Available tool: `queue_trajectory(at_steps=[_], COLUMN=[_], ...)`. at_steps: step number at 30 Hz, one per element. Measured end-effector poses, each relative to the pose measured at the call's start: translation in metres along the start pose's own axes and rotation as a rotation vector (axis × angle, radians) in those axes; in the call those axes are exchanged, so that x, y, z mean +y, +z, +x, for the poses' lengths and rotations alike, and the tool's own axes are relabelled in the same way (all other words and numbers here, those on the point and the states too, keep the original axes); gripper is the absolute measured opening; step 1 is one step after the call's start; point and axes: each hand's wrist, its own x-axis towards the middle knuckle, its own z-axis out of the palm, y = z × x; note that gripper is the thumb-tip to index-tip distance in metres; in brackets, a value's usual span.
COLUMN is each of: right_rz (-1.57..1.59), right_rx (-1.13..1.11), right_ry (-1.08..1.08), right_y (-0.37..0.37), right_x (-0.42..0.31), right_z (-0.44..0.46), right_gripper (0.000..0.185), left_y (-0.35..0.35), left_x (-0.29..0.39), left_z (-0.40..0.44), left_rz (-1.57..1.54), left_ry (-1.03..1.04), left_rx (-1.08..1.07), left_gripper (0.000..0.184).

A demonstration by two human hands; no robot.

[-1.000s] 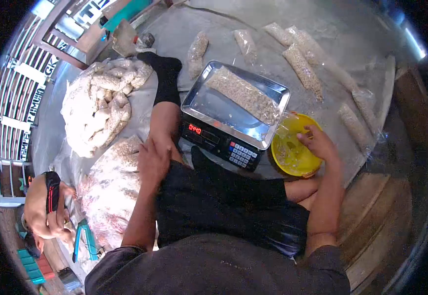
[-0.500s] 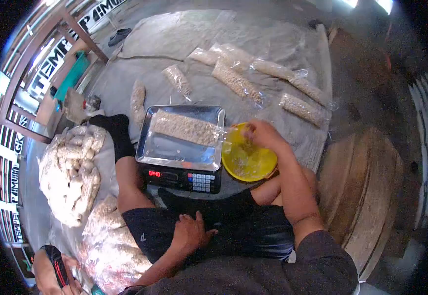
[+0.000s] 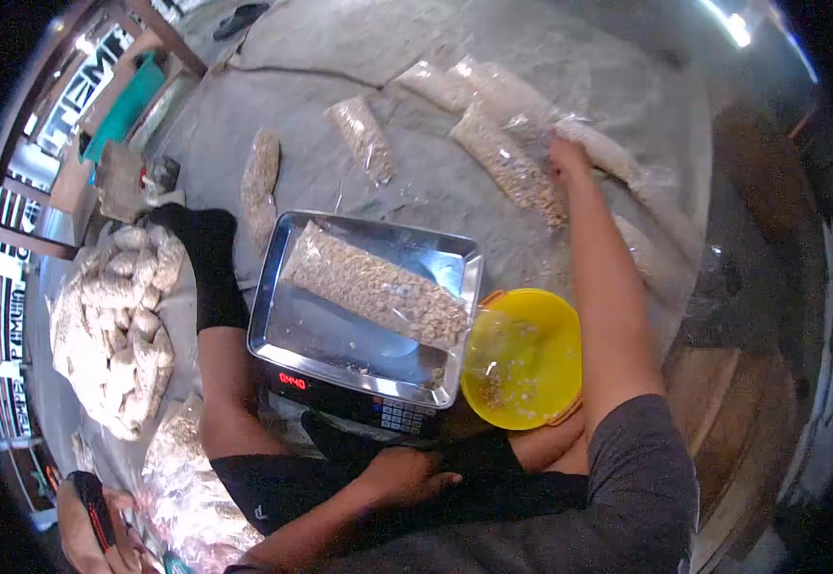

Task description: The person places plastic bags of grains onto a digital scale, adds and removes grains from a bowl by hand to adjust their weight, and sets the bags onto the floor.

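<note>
My right hand [image 3: 568, 159] reaches out to the far bags, at the end of a clear bag of pale beans [image 3: 507, 158]. Its fingers are too small and blurred to show whether they grip the plastic. My left hand [image 3: 405, 476] rests on my lap, open, thumb stretched out and holding nothing. Before me a digital scale [image 3: 292, 381] reads 0.440. On its steel tray [image 3: 340, 330] lies another bag of beans [image 3: 373, 287], its loose plastic end hanging over the yellow bowl [image 3: 555, 359]. Scattered beans lie in the bowl.
More bean bags lie on the grey sheet [image 3: 388, 225], among them one bag [image 3: 361, 139] and another bag [image 3: 261, 191]. A big heap of filled bags [image 3: 120, 325] sits at left, clear plastic [image 3: 197, 478] below it. Another person's arm [image 3: 96, 526] shows at lower left. Wooden boards [image 3: 732, 430] lie at right.
My right hand has left the yellow bowl and moved up and away to the far bags. The view has shifted. My left hand stays on my lap; the reading is unchanged.
</note>
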Motion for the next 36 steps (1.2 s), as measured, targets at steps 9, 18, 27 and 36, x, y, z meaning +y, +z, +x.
queue_trajectory(at_steps=[9, 18, 27, 36], right_rz=[0.830, 0.597, 1.166, 0.037], right_rx=[-0.153, -0.082, -0.204, -0.557], right_ry=[-0.039, -0.538, -0.233, -0.488], right_y=[-0.106, -0.280, -0.267, -0.136], right_x=[-0.068, -0.170, -0.237, -0.086], right_z=[-0.102, -0.304, -0.484, -0.478], right_gripper=[0.029, 0.023, 0.016, 0.037], left_y=[-0.098, -0.133, -0.343, -0.457], left_x=[0.030, 0.004, 0.034, 0.081], left_z=[0.004, 0.028, -0.102, -0.034], left_rz=[0.387, 0.145, -0.545, -0.070], left_ry=[0.426, 0.679, 0.492, 0.461], left_rx=[1.011, 1.255, 1.509, 1.786], left_gripper=[0.050, 0.022, 0.017, 0.022])
